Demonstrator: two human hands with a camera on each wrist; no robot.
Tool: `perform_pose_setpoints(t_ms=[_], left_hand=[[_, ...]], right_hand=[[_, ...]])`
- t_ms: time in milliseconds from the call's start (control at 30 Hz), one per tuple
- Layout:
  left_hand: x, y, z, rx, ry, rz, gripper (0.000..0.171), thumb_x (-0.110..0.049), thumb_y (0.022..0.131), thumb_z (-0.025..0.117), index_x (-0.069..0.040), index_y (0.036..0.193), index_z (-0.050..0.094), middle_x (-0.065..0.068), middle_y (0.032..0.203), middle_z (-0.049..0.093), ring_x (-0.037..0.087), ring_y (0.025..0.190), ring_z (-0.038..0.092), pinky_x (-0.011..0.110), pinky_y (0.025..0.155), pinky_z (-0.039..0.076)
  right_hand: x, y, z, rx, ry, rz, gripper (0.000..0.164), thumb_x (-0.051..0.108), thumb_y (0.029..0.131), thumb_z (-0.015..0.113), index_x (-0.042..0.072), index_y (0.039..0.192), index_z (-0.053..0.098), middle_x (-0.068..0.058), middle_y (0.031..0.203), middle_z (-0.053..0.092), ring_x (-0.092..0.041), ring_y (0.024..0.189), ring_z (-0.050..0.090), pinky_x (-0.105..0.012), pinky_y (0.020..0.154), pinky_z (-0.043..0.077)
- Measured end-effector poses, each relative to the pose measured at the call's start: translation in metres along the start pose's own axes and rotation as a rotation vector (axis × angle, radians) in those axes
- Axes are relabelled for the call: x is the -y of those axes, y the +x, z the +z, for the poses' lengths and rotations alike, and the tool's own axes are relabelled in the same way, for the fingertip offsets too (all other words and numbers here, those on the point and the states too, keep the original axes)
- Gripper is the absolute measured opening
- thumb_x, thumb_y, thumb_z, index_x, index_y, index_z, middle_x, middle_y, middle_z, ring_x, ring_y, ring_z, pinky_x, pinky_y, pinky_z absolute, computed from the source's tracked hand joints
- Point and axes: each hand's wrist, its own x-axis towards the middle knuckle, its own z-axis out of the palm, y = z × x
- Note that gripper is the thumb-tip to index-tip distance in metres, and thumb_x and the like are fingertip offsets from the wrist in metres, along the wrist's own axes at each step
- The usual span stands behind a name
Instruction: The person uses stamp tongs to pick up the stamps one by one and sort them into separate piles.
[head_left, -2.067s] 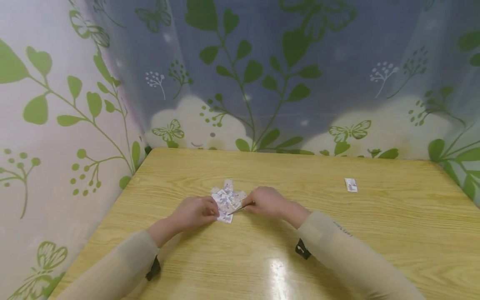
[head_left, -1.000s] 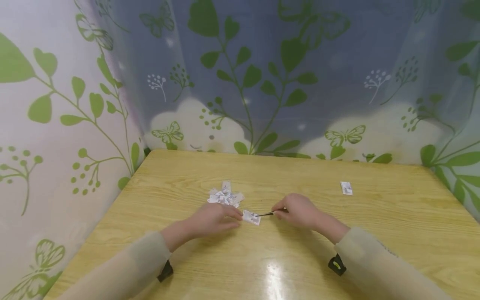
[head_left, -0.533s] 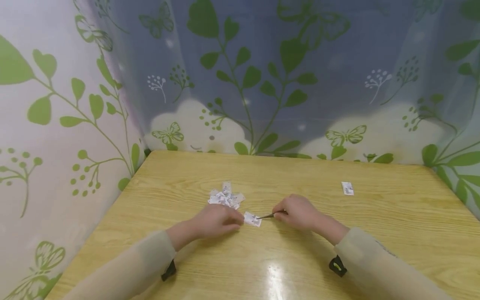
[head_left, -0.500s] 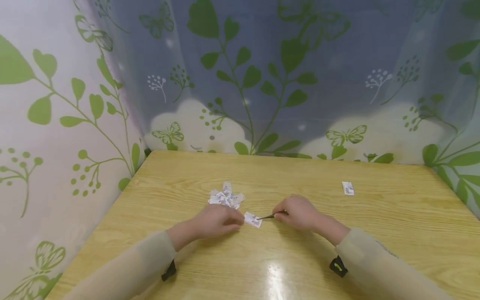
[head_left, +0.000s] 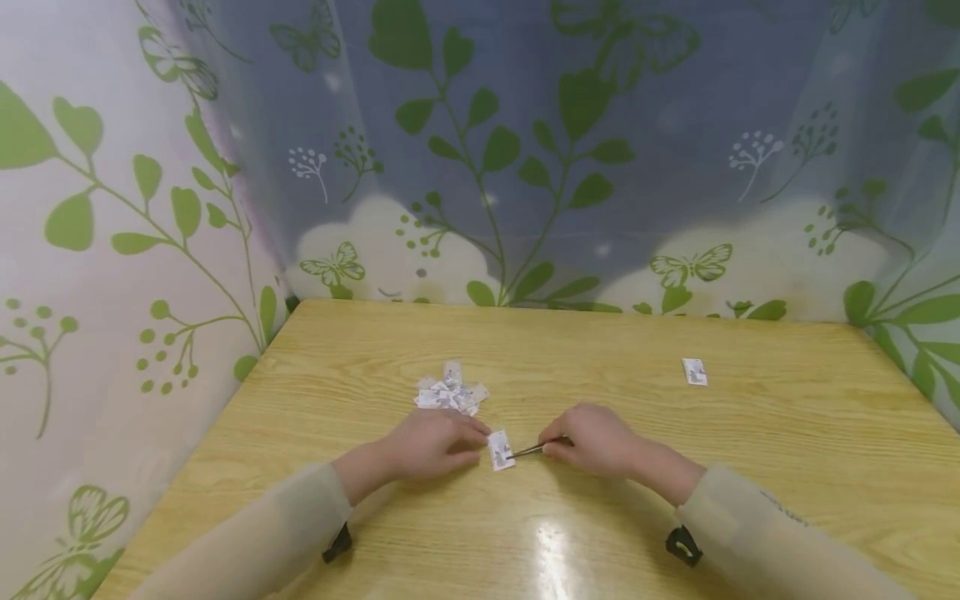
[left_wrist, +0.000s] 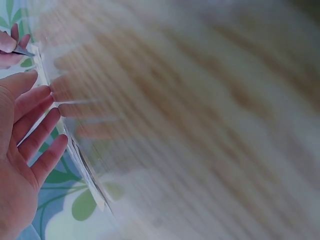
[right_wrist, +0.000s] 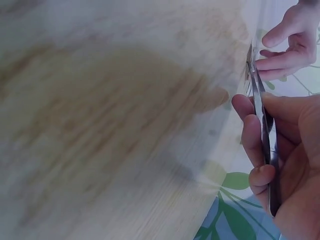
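Observation:
My right hand (head_left: 596, 440) holds a pair of metal tweezers (right_wrist: 272, 145) between thumb and fingers. The tweezer tips lie over the right edge of a small white printed card (head_left: 498, 448) on the table. On the card's other side, my left hand (head_left: 431, 446) rests with fingers extended, its fingertips right at the card's left edge. The left wrist view shows those fingers (left_wrist: 42, 127) relaxed and slightly spread, with nothing gripped. Just beyond the left hand lies a loose pile of similar cards (head_left: 450, 393), its near edge partly hidden by that hand.
A single card (head_left: 694, 372) lies apart toward the right rear of the wooden table (head_left: 360, 333). A curtain (head_left: 465, 183) printed with leaves and butterflies hangs behind the table's far edge and along its left side.
Both hands have moved right from the pile, and one card has come away from it with the tweezers. Since half a second ago that card has turned and shifted slightly nearer to me.

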Motion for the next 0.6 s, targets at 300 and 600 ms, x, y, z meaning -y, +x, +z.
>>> perform_pose_setpoints(t_ms=[300,600], left_hand=[[0.0,-0.002,0.001,-0.003,0.009,-0.002,0.03,-0.031,0.097,0.058,-0.016,0.12,0.069,-0.004,0.13,0.061,0.017,0.121,0.055,0.036,0.102,0.041],[-0.001,-0.001,-0.001,-0.008,0.016,0.01,0.03,-0.031,0.097,0.058,-0.016,0.12,0.069,-0.005,0.129,0.062,0.016,0.119,0.056,0.036,0.101,0.042]], right_hand=[[-0.006,0.013,-0.002,0.007,0.003,0.076,0.015,0.015,0.093,0.065,0.009,0.102,0.076,-0.003,0.097,0.073,-0.015,0.085,0.067,-0.033,0.069,0.052],[-0.005,0.013,0.0,0.003,-0.009,0.031,0.012,0.013,0.092,0.067,0.01,0.099,0.076,-0.001,0.094,0.073,-0.013,0.079,0.067,-0.032,0.067,0.052]])
